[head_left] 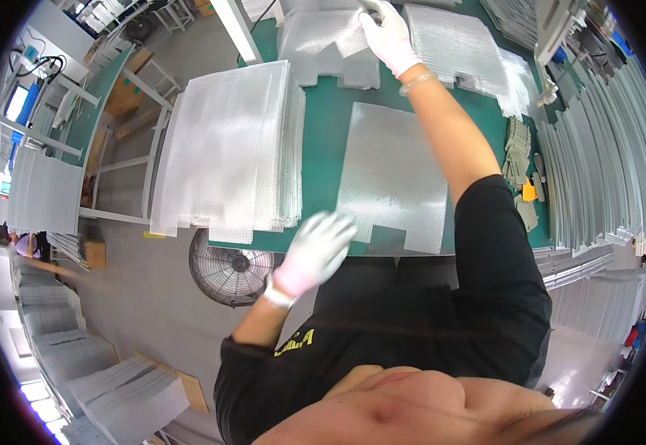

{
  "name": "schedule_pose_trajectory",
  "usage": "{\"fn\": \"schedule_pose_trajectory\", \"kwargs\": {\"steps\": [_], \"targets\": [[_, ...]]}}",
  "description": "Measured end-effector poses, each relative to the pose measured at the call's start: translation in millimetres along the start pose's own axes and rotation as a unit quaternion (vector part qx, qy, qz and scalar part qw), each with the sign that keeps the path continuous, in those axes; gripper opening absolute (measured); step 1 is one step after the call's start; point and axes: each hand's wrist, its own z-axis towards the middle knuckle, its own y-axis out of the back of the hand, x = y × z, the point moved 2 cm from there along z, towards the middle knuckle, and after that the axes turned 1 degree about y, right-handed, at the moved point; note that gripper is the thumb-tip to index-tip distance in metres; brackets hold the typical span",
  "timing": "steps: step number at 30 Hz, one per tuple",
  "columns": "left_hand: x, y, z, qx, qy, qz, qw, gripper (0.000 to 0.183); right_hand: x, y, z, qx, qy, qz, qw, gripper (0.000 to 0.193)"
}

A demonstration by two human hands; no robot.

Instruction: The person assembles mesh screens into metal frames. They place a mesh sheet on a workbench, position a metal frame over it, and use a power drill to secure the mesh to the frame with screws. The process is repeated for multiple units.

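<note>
Head view: there's the loose mesh sheet [391, 174], silvery, finely textured, its near edge notched, flat mid-desk [321, 159]! The left hand [315, 252], gloved white and blurred, is right by its near left corner, fingers close together; any grip is impossible to make out. Up top, the right hand [389, 38] is at the far stack [304, 44], grip unclear too, and that right forearm [449, 126] blocks the sheet's upper right corner. A tall mesh stack [223, 141] sits left, another stack [452, 48] far right, grey pieces [515, 152] nearer, a round fan [230, 274] below the desk.
</note>
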Motion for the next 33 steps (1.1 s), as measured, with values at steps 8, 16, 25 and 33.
{"fn": "schedule_pose_trajectory", "kwargs": {"steps": [8, 16, 25, 33], "targets": [[20.5, -91.5, 54.9, 0.107, 0.131, 0.171, 0.971, 0.064, -45.2, 20.7, -38.7, 0.123, -0.145, -0.147, 0.971, 0.032], [-30.9, -97.9, 18.2, 0.086, 0.227, 0.15, 0.959, 0.068, -61.3, 48.2, -10.5, -0.005, 0.096, -0.18, 0.979, 0.037], [33.8, -105.8, 31.6, -0.13, 0.201, 0.015, 0.971, 0.076, 50.0, 138.4, -88.6, -0.027, 0.031, -0.053, 0.998, 0.041], [-24.3, -28.1, 30.2, -0.244, 0.274, -0.323, 0.872, 0.085, 106.4, 188.7, -305.0, 0.053, 0.015, -0.157, 0.986, 0.042]]}}
